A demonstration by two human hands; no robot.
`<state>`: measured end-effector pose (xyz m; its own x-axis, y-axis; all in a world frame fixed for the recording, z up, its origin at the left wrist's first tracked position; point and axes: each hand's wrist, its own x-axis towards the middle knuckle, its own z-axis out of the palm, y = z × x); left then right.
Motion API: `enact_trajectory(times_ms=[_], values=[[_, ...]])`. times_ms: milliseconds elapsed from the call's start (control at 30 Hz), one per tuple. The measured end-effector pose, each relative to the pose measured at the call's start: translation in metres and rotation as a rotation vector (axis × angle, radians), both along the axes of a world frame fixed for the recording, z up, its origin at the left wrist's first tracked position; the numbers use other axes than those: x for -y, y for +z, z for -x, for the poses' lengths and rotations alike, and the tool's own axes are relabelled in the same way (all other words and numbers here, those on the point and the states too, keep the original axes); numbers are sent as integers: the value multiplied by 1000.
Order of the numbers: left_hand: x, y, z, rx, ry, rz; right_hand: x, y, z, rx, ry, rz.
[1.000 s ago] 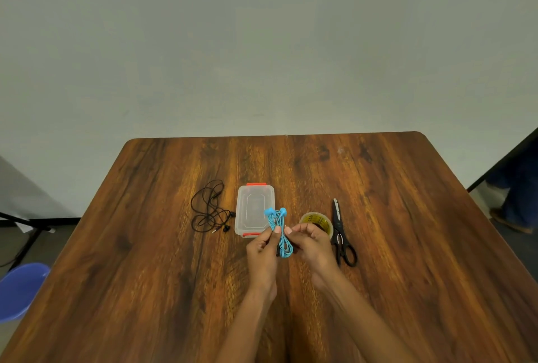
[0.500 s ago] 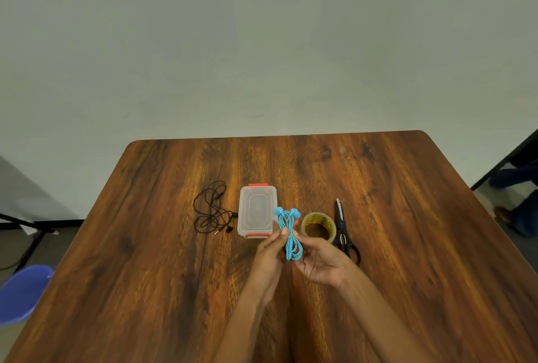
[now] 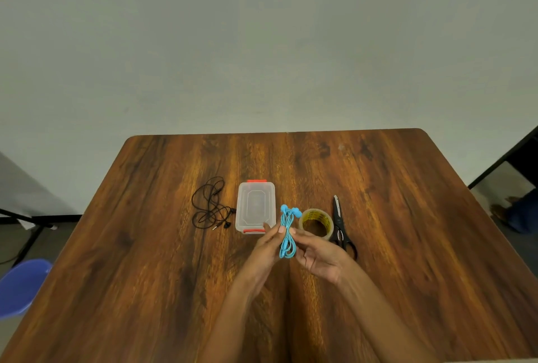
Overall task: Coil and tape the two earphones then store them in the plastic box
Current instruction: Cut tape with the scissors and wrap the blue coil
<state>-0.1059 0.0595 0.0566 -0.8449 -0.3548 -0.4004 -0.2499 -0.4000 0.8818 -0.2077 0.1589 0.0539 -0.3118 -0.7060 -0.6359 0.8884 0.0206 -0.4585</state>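
Both hands hold the coiled blue earphones (image 3: pixel 287 234) over the worktop (image 3: pixel 407 246).
Left hand (image 3: pixel 266 249) and right hand (image 3: pixel 318 256) each pinch the bundle, near the worktop's middle.

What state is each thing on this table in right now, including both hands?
Blue earphone cable: coiled into a bundle, untaped, held above the table.
Black earphone cable: loose tangle, lying on the table.
Clear plastic box with red latches: lid on.
Roll of clear tape: lying flat, untouched.
Black scissors: blades closed.
Left hand: pinches the blue coil.
Right hand: holds the coil too.
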Motion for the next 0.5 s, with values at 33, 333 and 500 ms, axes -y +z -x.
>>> enact_trajectory(times_ms=[33,333,500], values=[[1,-1,1,-8,-3,6,-1,-1,0,-13,-7,-1],[-5,-3,-1,-74,457,141,1,2,-3,-255,-60,-69],[-8,0,2,-86,425,242,0,2,-5,-510,-106,-139]])
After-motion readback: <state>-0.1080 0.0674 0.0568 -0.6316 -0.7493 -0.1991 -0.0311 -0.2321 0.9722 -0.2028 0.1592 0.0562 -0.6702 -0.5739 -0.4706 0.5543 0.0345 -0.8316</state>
